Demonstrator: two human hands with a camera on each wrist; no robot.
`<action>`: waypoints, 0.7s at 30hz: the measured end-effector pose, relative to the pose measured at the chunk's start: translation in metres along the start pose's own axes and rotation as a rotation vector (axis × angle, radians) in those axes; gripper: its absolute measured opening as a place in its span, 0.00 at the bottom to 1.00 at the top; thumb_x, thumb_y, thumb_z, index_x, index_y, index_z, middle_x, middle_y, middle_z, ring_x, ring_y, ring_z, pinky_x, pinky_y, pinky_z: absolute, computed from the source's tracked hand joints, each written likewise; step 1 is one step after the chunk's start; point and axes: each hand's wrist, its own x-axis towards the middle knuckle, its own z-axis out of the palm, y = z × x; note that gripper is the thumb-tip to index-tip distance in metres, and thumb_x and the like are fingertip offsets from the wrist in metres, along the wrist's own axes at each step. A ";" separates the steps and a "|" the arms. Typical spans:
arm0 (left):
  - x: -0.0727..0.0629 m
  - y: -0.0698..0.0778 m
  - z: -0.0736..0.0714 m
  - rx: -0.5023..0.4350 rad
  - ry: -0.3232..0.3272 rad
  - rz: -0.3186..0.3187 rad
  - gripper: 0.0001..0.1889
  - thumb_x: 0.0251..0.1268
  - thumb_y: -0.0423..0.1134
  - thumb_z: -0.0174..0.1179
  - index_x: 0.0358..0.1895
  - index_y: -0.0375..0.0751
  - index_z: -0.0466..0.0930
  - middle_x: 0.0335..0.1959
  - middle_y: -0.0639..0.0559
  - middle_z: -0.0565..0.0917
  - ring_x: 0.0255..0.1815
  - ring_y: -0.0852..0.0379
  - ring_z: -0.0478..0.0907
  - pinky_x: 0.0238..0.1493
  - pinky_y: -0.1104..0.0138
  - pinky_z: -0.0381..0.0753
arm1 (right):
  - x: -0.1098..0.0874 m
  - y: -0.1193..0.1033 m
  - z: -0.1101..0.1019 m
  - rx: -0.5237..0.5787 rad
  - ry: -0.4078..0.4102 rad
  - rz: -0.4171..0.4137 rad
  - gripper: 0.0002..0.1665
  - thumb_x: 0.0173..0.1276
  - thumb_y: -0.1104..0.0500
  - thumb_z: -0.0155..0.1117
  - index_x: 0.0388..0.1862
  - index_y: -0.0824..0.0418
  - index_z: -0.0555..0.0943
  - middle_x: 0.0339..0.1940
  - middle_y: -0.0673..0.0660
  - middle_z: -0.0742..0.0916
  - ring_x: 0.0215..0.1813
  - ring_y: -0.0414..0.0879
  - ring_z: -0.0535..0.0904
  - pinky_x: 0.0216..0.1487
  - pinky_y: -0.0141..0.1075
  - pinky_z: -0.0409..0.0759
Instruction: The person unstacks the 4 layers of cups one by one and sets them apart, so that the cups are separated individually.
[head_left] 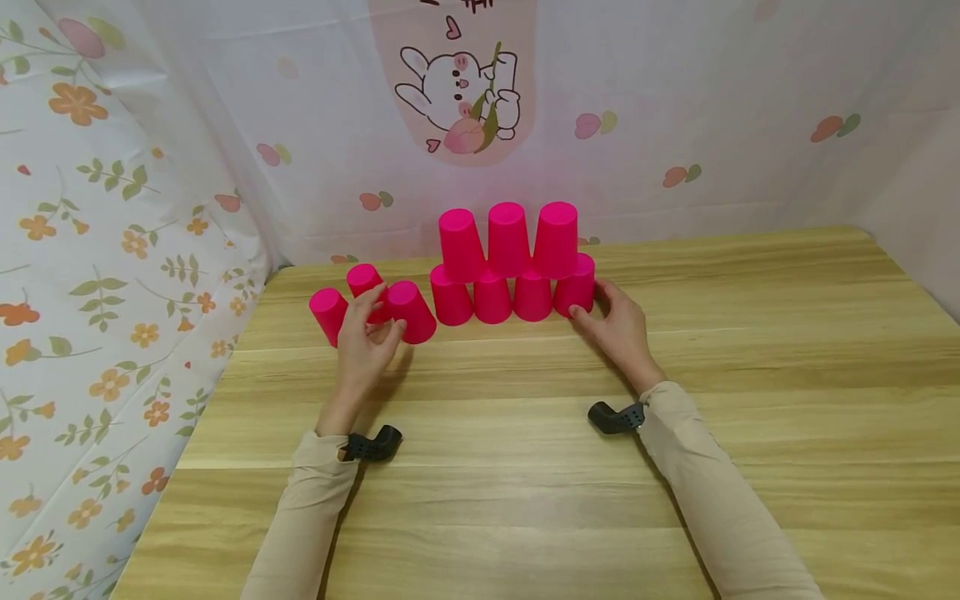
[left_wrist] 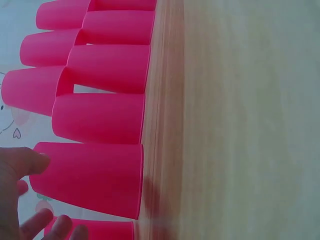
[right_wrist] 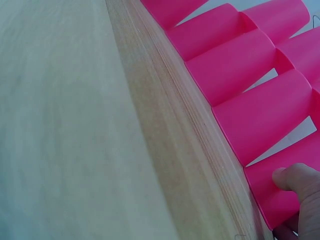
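Pink cups stand upside down on the table. Several form a bottom row, with cup [head_left: 492, 298] among them, and three more, such as cup [head_left: 508, 242], sit on top bridging the gaps. My right hand [head_left: 618, 327] grips the rightmost bottom cup [head_left: 575, 287], thumb in front and fingers behind. Left of the row, my left hand [head_left: 363, 346] is at the side of a separate cup [head_left: 412, 315], thumb and forefinger loosely bent near its wall. In the left wrist view the thumb [left_wrist: 35, 162] overlaps that cup's narrow end [left_wrist: 90, 175]; whether it presses there is unclear.
Two more pink cups, the left one [head_left: 327, 315] and the rear one [head_left: 363, 279], stand beyond my left hand, partly hidden by it. A printed curtain [head_left: 637, 100] hangs close behind the stack. The wooden table [head_left: 487, 467] extends toward me.
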 end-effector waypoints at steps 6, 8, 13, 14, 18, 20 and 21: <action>0.000 -0.003 0.000 0.051 -0.056 -0.004 0.28 0.55 0.30 0.63 0.62 0.39 0.71 0.60 0.38 0.68 0.60 0.47 0.65 0.46 0.48 0.77 | -0.001 -0.001 0.001 0.001 -0.002 -0.005 0.33 0.59 0.55 0.65 0.61 0.68 0.70 0.57 0.65 0.78 0.60 0.58 0.72 0.61 0.49 0.66; 0.000 -0.003 -0.001 0.059 -0.048 -0.004 0.27 0.55 0.31 0.63 0.61 0.38 0.72 0.59 0.38 0.69 0.59 0.46 0.67 0.46 0.47 0.77 | -0.001 -0.001 0.001 0.004 -0.001 -0.010 0.33 0.59 0.55 0.65 0.61 0.68 0.70 0.57 0.66 0.78 0.59 0.58 0.72 0.60 0.49 0.67; 0.000 -0.003 -0.003 0.091 0.038 -0.001 0.23 0.55 0.29 0.61 0.57 0.35 0.75 0.54 0.39 0.73 0.51 0.45 0.72 0.42 0.49 0.78 | -0.001 -0.001 0.000 0.010 0.003 -0.016 0.33 0.59 0.55 0.66 0.61 0.68 0.70 0.57 0.66 0.78 0.59 0.58 0.72 0.60 0.49 0.67; 0.000 -0.004 -0.003 0.098 0.055 0.000 0.22 0.55 0.29 0.60 0.56 0.35 0.75 0.53 0.39 0.74 0.49 0.44 0.73 0.41 0.50 0.78 | -0.001 -0.001 0.000 0.011 0.003 -0.016 0.33 0.59 0.55 0.66 0.61 0.68 0.70 0.57 0.66 0.78 0.59 0.58 0.72 0.60 0.49 0.67; -0.001 -0.004 -0.007 0.126 0.096 0.009 0.20 0.54 0.26 0.57 0.54 0.34 0.76 0.50 0.38 0.75 0.43 0.43 0.73 0.35 0.51 0.78 | -0.001 -0.001 0.000 0.014 0.003 -0.018 0.33 0.59 0.55 0.66 0.61 0.68 0.71 0.57 0.65 0.78 0.59 0.58 0.73 0.60 0.48 0.67; 0.000 -0.004 -0.008 0.162 0.103 0.019 0.19 0.54 0.26 0.56 0.53 0.34 0.77 0.50 0.38 0.75 0.42 0.43 0.72 0.34 0.52 0.78 | 0.000 -0.001 0.000 0.016 0.003 -0.020 0.33 0.59 0.55 0.66 0.61 0.68 0.71 0.57 0.66 0.78 0.59 0.58 0.73 0.60 0.48 0.68; 0.000 -0.004 -0.009 0.182 0.106 0.024 0.19 0.54 0.26 0.56 0.52 0.33 0.77 0.50 0.38 0.75 0.42 0.43 0.72 0.34 0.52 0.78 | 0.000 -0.001 0.000 0.016 0.004 -0.020 0.33 0.59 0.55 0.66 0.61 0.68 0.71 0.57 0.66 0.78 0.59 0.58 0.73 0.60 0.48 0.68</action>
